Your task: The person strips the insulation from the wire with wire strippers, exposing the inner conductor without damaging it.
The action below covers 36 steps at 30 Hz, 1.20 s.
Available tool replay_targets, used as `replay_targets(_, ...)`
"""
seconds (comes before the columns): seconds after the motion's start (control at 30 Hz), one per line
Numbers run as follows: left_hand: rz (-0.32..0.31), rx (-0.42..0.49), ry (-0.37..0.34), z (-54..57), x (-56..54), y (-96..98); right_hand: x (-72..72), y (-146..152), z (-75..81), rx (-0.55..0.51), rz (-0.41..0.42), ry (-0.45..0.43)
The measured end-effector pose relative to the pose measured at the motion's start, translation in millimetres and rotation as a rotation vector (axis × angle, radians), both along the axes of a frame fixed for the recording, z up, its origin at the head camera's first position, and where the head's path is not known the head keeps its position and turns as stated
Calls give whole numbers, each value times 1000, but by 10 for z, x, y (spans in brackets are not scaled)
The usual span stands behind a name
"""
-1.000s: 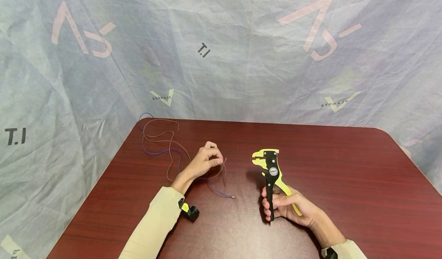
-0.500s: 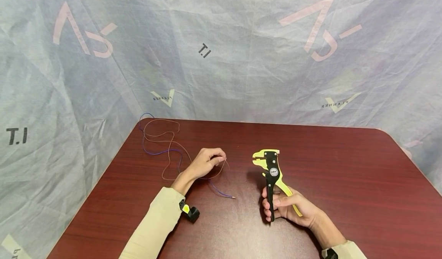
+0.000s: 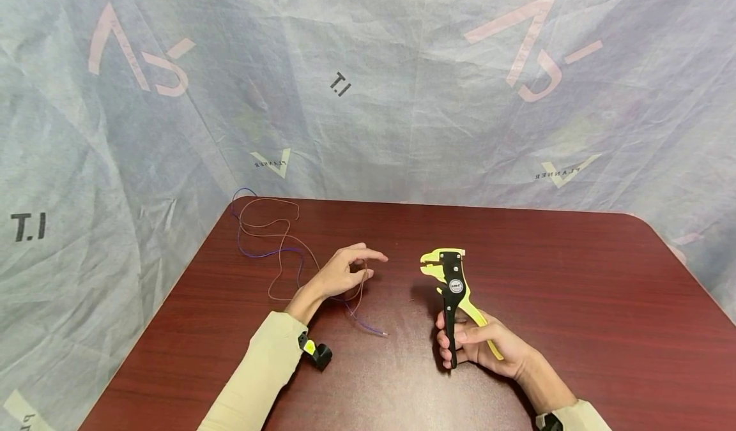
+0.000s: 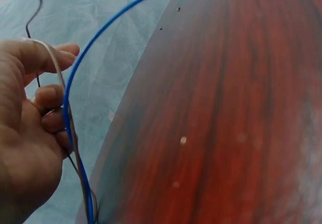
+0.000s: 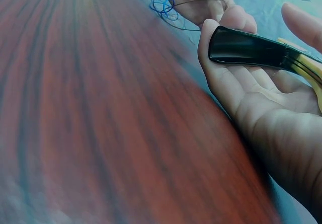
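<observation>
My left hand [image 3: 340, 271] is raised over the table's middle, index finger stretched out and the lower fingers curled. A thin brown wire [image 4: 56, 63] loops up through this hand, crossing the thumb in the left wrist view. Beside it runs a blue wire [image 4: 86, 47], whose bare end [image 3: 384, 334] sticks out below the hand in the head view. My right hand [image 3: 489, 343] grips a yellow-and-black wire stripper [image 3: 455, 284] by its handles, head upward and jaws facing left. Nothing lies between those jaws. In the right wrist view the black handle [image 5: 249, 48] rests across my fingers.
Loose loops of the brown and blue wires spread toward the far left corner of the dark red table [image 3: 552, 271]. Tiny bits, one a pale scrap [image 4: 183, 140], lie on the tabletop. A printed grey cloth [image 3: 368, 137] hangs behind the table.
My left fingers pinched together half a second ago; now the index finger has stretched out away from the thumb. The brown loop and blue end have shifted slightly. My right hand has stayed still.
</observation>
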<state>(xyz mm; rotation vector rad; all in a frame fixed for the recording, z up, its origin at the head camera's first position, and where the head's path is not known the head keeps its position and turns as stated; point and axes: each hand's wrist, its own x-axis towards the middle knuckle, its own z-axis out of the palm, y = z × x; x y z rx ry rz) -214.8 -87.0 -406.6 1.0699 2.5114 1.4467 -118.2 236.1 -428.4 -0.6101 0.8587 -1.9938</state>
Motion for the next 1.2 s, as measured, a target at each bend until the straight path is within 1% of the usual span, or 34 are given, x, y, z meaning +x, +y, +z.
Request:
replay_targets(0.1, -40, 4, -9, -12, -8, -1, 1, 2, 1, 2, 0, -2)
replay_targets(0.2, -72, 16, -36, -21, -13, 0, 0, 3, 4, 6, 0, -2)
replay_targets(0.37, -99, 16, -100, -16, -10, -15, -6, 4, 3, 4, 3, 2)
replay_targets(0.43, -110, 0, -117, -5, -8, -26, -8, 5, 1, 4, 4, 3)
replay_targets(0.57, -157, -35, -109, 13, -9, -38, -8, 7, -3, 7, 1, 2)
replay_targets(0.67, -171, -68, -104, 24, -7, -32, -5, 9, -5, 8, -3, 0)
replay_targets(0.73, -153, -85, -102, 26, -5, -26, -5, 9, -5, 7, -2, 2)
replay_targets(0.8, -120, -103, -92, 22, -7, -14, -5, 8, -4, 8, 0, 2)
replay_targets(1.0, -26, -161, 22, 6, -7, 48, -3, 8, -1, 14, -2, 1)
replay_targets(1.03, -19, -164, 45, 8, -3, 54, -3, 9, 0, 16, -3, 0)
replay_targets(1.1, -22, -150, 64, 5, -2, 67, -4, 9, 0, 19, -4, 0)
replay_targets(1.13, -23, -143, 64, 5, 0, 71, -3, 9, 0, 21, -4, -1)
replay_targets(1.2, -30, -124, 44, 4, 4, 75, -4, 10, -1, 22, -4, -2)
